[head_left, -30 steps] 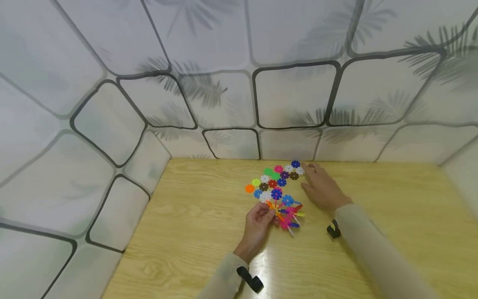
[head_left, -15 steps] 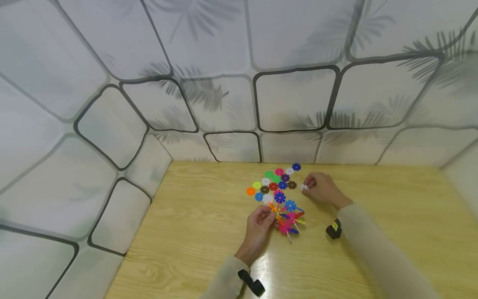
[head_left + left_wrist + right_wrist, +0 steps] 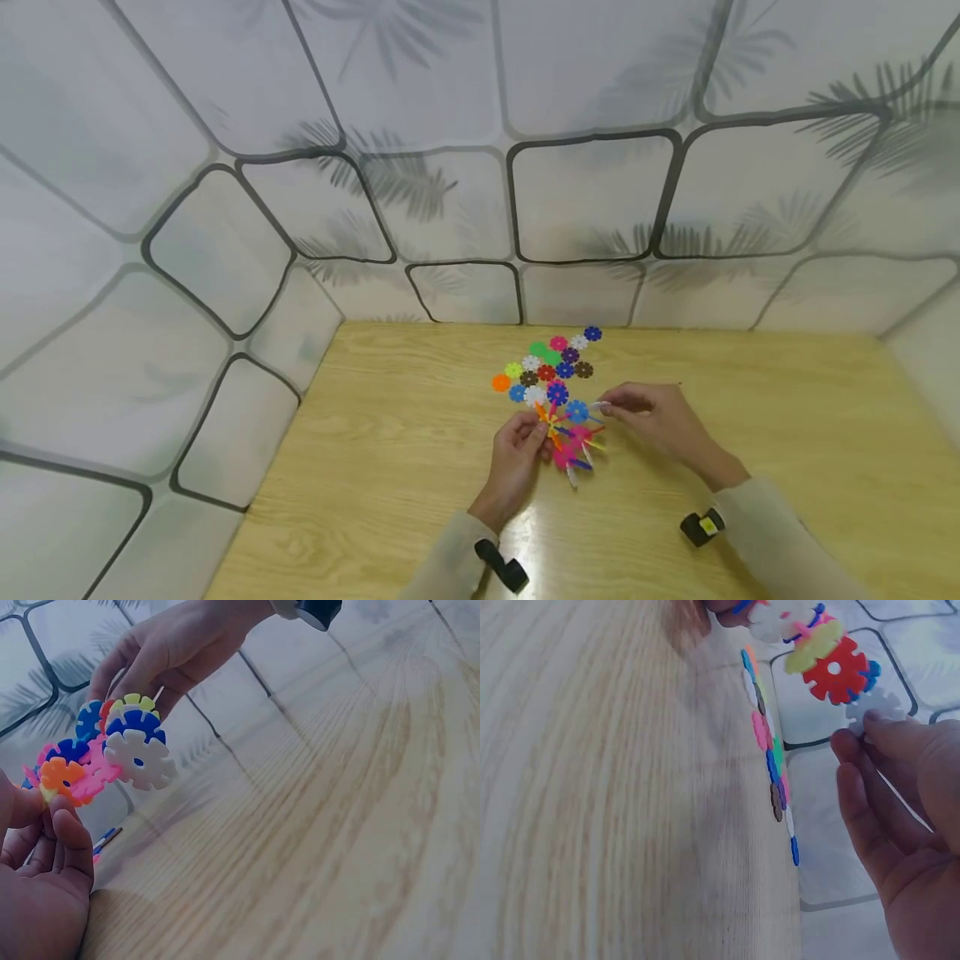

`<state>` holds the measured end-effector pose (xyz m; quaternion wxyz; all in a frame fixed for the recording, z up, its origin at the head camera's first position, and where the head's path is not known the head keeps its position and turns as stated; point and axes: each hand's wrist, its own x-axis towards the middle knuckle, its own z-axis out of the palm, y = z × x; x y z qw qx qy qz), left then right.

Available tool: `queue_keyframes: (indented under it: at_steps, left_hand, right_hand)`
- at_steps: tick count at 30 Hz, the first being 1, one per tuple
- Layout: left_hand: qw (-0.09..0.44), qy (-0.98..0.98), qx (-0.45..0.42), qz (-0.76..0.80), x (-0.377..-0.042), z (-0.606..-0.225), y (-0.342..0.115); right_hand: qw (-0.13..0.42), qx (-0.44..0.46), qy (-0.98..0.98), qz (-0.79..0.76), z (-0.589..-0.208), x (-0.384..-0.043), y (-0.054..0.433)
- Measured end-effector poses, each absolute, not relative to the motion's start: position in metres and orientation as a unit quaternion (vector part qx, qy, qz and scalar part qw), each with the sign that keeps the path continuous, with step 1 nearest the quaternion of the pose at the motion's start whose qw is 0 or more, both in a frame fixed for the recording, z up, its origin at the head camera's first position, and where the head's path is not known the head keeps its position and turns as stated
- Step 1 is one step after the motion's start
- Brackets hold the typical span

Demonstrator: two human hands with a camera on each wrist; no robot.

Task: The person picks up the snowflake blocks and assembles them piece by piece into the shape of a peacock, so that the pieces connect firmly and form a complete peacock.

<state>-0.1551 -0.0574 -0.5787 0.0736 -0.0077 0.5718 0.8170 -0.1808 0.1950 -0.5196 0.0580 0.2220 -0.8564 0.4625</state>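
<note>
My left hand (image 3: 513,458) pinches a cluster of interlocking snowflake discs (image 3: 580,436) by one disc, above the wooden table. Pink, orange, blue, yellow, red and white notched discs stand at angles in it. In the left wrist view, a white disc (image 3: 139,760) faces the camera at the cluster's right end. My right hand (image 3: 663,425) pinches another white snowflake disc (image 3: 874,711) between thumb and forefinger, at the cluster's right side. It is close to a blue disc (image 3: 577,411); whether they touch or interlock I cannot tell.
Several loose snowflake discs lie flat behind the cluster, among them an orange one (image 3: 501,382), a brown one (image 3: 583,369) and a dark blue one (image 3: 592,333). The wooden table (image 3: 360,458) meets a patterned wall (image 3: 465,292) at its back edge.
My right hand has picked a white disc from the far right of the loose discs and brought it nearer, to the cluster. My left hand stays in place, still pinching the cluster.
</note>
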Motion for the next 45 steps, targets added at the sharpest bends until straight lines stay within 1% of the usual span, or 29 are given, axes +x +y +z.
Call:
queue_keyframes:
  at_steps: [7,13,22,29,35,42,45]
  left_hand:
    - [0.075,0.578,0.002,0.813,-0.155,-0.579,-0.058]
    - [0.082,0.595,0.003,0.800,-0.155,-0.576,-0.059]
    - [0.076,0.600,0.008,0.796,-0.154,-0.575,-0.059]
    - [0.083,0.603,0.010,0.793,-0.154,-0.574,-0.059]
    - [0.083,0.605,0.031,0.791,-0.154,-0.579,-0.059]
    - [0.084,0.608,0.037,0.788,-0.154,-0.581,-0.060]
    - [0.078,0.609,0.025,0.789,-0.154,-0.580,-0.059]
  right_hand:
    - [0.100,0.258,-0.854,0.441,-0.519,-0.179,0.190]
    - [0.118,0.273,-0.858,0.419,-0.513,-0.177,0.189]
    - [0.140,0.296,-0.853,0.406,-0.511,-0.176,0.190]
    - [0.134,0.306,-0.856,0.395,-0.518,-0.177,0.191]
    - [0.134,0.332,-0.856,0.372,-0.515,-0.176,0.194]
    - [0.084,0.351,-0.857,0.369,-0.509,-0.174,0.196]
    - [0.080,0.348,-0.858,0.369,-0.507,-0.175,0.195]
